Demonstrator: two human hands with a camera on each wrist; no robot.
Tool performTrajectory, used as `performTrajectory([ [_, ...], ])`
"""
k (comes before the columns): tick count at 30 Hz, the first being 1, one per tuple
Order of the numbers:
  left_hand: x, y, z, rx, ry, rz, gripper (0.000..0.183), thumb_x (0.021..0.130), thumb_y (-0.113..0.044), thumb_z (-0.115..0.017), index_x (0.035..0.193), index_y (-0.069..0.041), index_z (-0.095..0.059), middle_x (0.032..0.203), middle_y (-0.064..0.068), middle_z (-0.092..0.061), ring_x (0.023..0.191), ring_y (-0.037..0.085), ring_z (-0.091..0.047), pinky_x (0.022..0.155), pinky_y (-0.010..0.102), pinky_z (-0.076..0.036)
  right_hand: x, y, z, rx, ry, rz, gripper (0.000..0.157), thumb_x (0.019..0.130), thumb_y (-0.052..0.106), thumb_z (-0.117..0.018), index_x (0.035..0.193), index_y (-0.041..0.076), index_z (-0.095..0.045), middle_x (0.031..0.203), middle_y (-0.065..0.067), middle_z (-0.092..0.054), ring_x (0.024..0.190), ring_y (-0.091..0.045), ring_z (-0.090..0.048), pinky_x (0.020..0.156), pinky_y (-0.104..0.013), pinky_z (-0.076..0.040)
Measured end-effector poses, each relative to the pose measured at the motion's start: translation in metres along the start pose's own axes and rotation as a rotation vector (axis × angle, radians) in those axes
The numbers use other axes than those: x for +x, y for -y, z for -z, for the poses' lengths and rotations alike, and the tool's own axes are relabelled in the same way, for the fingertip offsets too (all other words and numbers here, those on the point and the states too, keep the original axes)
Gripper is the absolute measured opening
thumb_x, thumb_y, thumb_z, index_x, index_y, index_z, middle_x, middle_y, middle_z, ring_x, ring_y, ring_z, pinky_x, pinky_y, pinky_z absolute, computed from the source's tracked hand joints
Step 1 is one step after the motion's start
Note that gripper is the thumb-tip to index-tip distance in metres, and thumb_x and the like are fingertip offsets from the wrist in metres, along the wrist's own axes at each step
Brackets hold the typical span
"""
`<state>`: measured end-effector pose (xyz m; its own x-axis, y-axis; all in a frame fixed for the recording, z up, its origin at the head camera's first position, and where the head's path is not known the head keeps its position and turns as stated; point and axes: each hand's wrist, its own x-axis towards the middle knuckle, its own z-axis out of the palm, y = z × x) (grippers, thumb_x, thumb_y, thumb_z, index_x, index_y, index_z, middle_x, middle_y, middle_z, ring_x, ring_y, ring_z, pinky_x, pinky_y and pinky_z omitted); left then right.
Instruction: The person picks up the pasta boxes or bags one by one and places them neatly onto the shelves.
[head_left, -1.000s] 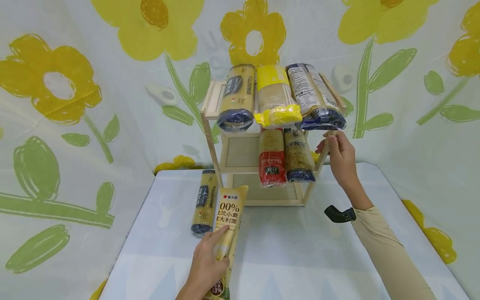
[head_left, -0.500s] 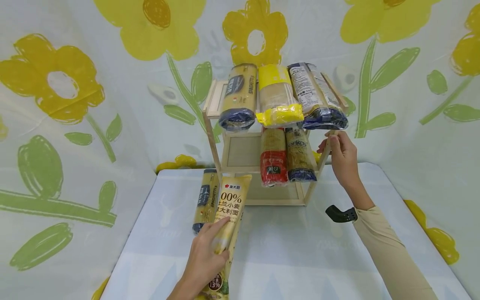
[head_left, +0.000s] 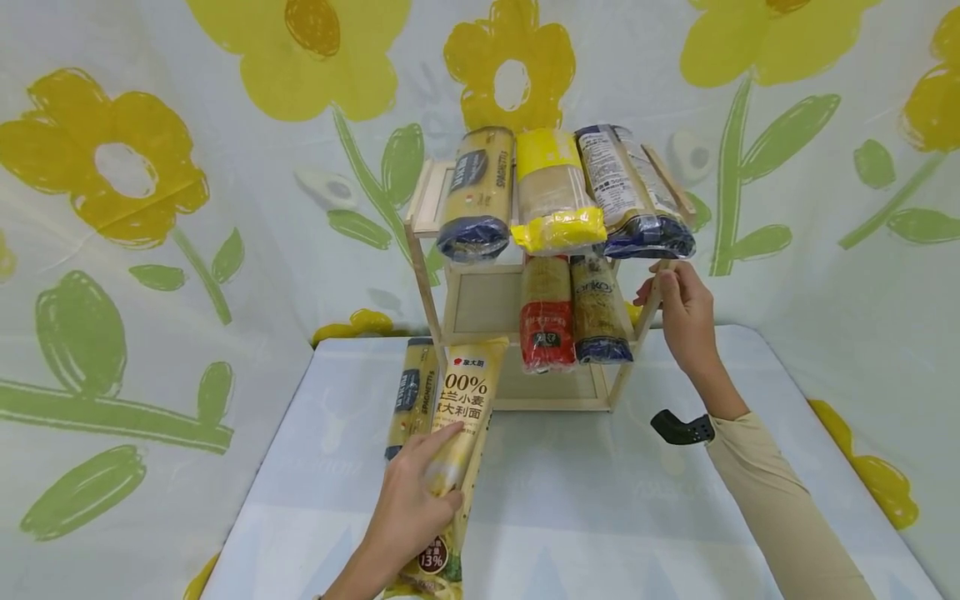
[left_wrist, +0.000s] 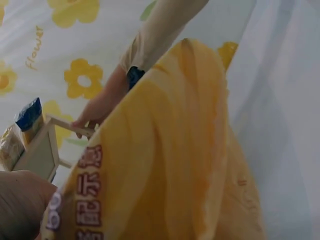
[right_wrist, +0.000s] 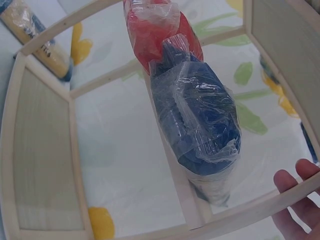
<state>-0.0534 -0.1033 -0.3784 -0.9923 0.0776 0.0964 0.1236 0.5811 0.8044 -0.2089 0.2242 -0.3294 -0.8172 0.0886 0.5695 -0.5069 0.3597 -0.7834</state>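
My left hand grips a long yellow pasta packet with Chinese lettering, its top end tilted up toward the rack. In the left wrist view the same yellow packet fills the middle. My right hand holds the right upright of a wooden three-tier rack; its fingertips curl about the wood in the right wrist view. On the top tier lie a blue-ended spaghetti packet, a yellow-ended packet and a blue-and-white packet. The middle tier bears a red-ended packet and a blue-ended packet.
Another spaghetti packet lies on the pale table left of the rack, partly hidden by the yellow packet. A flower-print cloth hangs behind and beside the table. A dark wrist strap piece juts from the right wrist.
My left hand has pushed the yellow packet slightly up and forward, its top end now overlapping the rack's lower left. My right hand keeps its hold on the upright.
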Motion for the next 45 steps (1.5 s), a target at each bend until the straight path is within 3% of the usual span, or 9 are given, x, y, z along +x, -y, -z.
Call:
performTrajectory([
  [8,0.0,-0.009,0.008,-0.004,-0.018,-0.034,0.086,0.058,0.018,-0.067,0.134,-0.021,-0.056,0.117,0.01,-0.056,0.104,0.032,-0.053,0.048,0.022,-0.048,0.001,0.001,0.001,0.001,0.001,-0.005,0.023,0.104,0.016,-0.036,0.109,-0.001,-0.05,0.088,-0.027,-0.056,0.077,-0.033,-0.058,0.074,-0.019,-0.05],
  [15,0.014,-0.016,0.014,0.005,-0.041,-0.091,0.085,0.058,0.017,-0.066,0.134,-0.021,-0.055,0.117,0.013,-0.056,0.081,0.023,-0.054,0.042,0.023,-0.045,0.0,0.001,0.001,0.009,0.001,-0.008,0.022,0.104,0.015,-0.036,0.108,-0.002,-0.05,0.088,-0.029,-0.056,0.078,-0.036,-0.057,0.072,-0.019,-0.05],
  [23,0.034,-0.023,0.015,0.036,-0.087,-0.155,0.082,0.058,0.014,-0.069,0.132,-0.019,-0.058,0.111,0.008,-0.059,0.092,0.022,-0.052,0.05,0.027,-0.044,0.0,0.001,-0.001,0.024,0.024,-0.018,0.024,0.104,0.016,-0.035,0.11,-0.002,-0.048,0.089,-0.028,-0.056,0.079,-0.037,-0.057,0.075,-0.02,-0.051],
  [28,0.052,-0.028,0.014,0.032,-0.098,-0.196,0.079,0.058,0.013,-0.069,0.131,-0.018,-0.059,0.118,0.007,-0.06,0.093,0.022,-0.053,0.049,0.03,-0.042,0.0,0.001,0.001,0.024,0.019,0.001,0.023,0.104,0.015,-0.035,0.11,-0.003,-0.049,0.088,-0.029,-0.056,0.078,-0.039,-0.056,0.074,-0.02,-0.051],
  [31,0.066,-0.031,0.014,0.042,-0.117,-0.222,0.077,0.059,0.012,-0.069,0.13,-0.016,-0.06,0.124,0.006,-0.06,0.107,0.025,-0.054,0.06,0.036,-0.045,0.0,0.001,0.002,0.023,0.019,0.01,0.024,0.104,0.015,-0.035,0.109,-0.003,-0.049,0.088,-0.029,-0.056,0.078,-0.039,-0.056,0.074,-0.02,-0.051],
  [38,0.097,-0.034,0.012,0.038,-0.105,-0.193,0.075,0.06,0.01,-0.064,0.131,-0.015,-0.059,0.131,0.006,-0.057,0.117,0.03,-0.05,0.044,0.03,-0.04,0.0,0.0,0.002,0.025,0.018,0.005,0.023,0.104,0.015,-0.035,0.109,-0.004,-0.049,0.088,-0.029,-0.056,0.078,-0.039,-0.056,0.073,-0.02,-0.051],
  [40,0.104,-0.034,0.01,0.044,-0.106,-0.187,0.074,0.06,0.009,-0.064,0.131,-0.014,-0.059,0.131,0.007,-0.056,0.119,0.031,-0.049,0.048,0.029,-0.041,0.0,0.0,0.002,0.029,0.018,0.004,0.024,0.104,0.014,-0.035,0.11,-0.005,-0.049,0.088,-0.029,-0.056,0.078,-0.039,-0.057,0.073,-0.021,-0.052],
  [42,0.111,-0.034,0.009,0.046,-0.104,-0.184,0.074,0.061,0.009,-0.063,0.131,-0.013,-0.058,0.132,0.008,-0.056,0.113,0.027,-0.052,0.047,0.027,-0.038,-0.001,0.001,0.002,0.033,0.02,0.004,0.025,0.104,0.014,-0.035,0.11,-0.006,-0.048,0.088,-0.03,-0.056,0.078,-0.039,-0.057,0.073,-0.022,-0.052],
  [45,0.121,-0.035,0.007,0.052,-0.096,-0.167,0.075,0.061,0.01,-0.061,0.132,-0.013,-0.057,0.131,0.009,-0.056,0.076,0.019,-0.056,0.043,0.025,-0.032,0.0,0.002,0.002,0.025,0.015,0.003,0.025,0.104,0.015,-0.035,0.11,-0.006,-0.048,0.088,-0.03,-0.056,0.078,-0.039,-0.057,0.073,-0.021,-0.052],
])
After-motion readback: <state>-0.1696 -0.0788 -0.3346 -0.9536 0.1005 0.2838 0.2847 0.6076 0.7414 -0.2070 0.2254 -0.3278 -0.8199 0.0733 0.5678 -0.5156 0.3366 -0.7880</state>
